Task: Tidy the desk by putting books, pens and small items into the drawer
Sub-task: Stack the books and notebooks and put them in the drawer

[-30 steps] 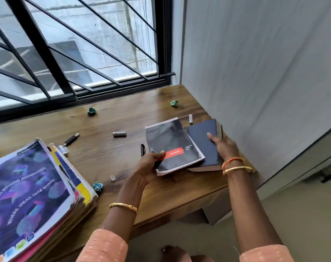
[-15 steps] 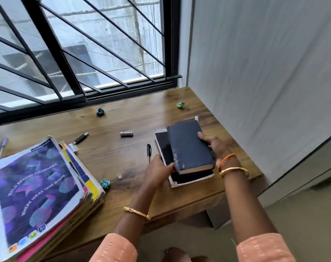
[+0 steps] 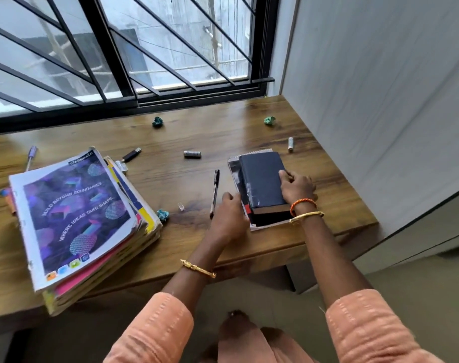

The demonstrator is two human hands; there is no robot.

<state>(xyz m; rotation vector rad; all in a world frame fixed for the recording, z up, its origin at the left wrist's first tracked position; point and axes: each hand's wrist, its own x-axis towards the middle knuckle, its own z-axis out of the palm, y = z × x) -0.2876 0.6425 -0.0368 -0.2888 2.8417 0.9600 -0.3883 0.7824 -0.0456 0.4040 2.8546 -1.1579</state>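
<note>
A thick dark blue book [image 3: 262, 179] lies on top of a spiral notebook [image 3: 234, 169] near the desk's right front. My right hand [image 3: 296, 187] grips the blue book's right edge. My left hand [image 3: 229, 216] presses against the left edge of the small stack. A black pen [image 3: 214, 192] lies just left of it. A tall pile of notebooks [image 3: 76, 213] with a purple cover sits at the left front. No drawer is visible.
On the wooden desk [image 3: 336, 195] lie two batteries [image 3: 192, 154] [image 3: 290, 144], a USB stick [image 3: 131, 154], several crumpled paper balls [image 3: 157, 122], a small clear cap [image 3: 181, 206] and a purple pen [image 3: 31, 157]. A barred window runs along the back, a wall on the right.
My right hand lifted the blue book from beside the notebook and set it on top. Both hands squared the stack near the desk's front edge.
</note>
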